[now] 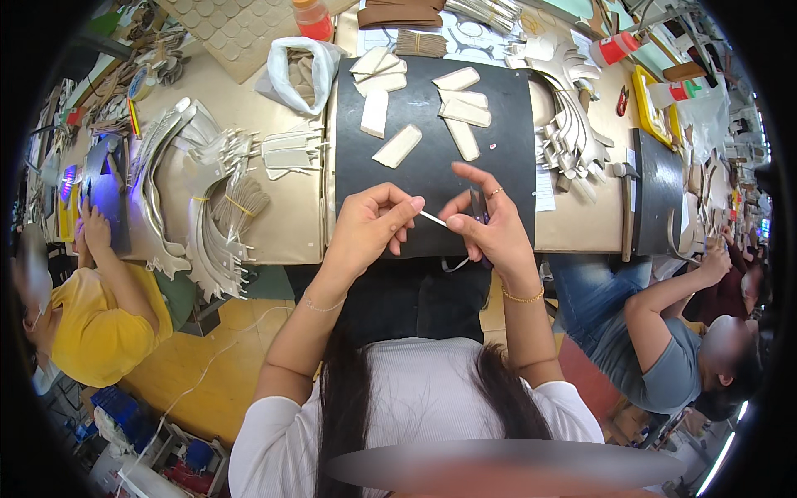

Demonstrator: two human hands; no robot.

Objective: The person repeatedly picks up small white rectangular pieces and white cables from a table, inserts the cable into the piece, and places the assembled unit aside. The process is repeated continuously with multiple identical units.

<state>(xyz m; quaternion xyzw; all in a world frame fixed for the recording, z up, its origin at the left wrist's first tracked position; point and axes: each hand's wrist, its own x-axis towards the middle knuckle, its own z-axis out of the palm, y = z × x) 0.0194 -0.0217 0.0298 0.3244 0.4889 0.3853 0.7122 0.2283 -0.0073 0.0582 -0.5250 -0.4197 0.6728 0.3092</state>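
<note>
In front of me, above the near part of a black mat (357,170), both my hands meet at a narrow white strip (433,218). My left hand (375,222) pinches one end between thumb and fingers. At the other end, the thumb of my right hand (498,226) touches the strip while its index finger sticks out. A dark, narrow blade (478,203), like that of small scissors, is tucked in the right hand; its handle is mostly hidden. Farther up the mat lie several cream, rounded flat pieces (398,146), some overlapping in small piles.
Left are stacked pale curved pieces (217,241), a rubber-banded bundle (241,203) and a white plastic bag (303,75). Right are more fanned curved pieces (573,124), a hammer (628,207) and a yellow tray (656,104). Co-workers sit at both sides, one in a yellow shirt (108,324).
</note>
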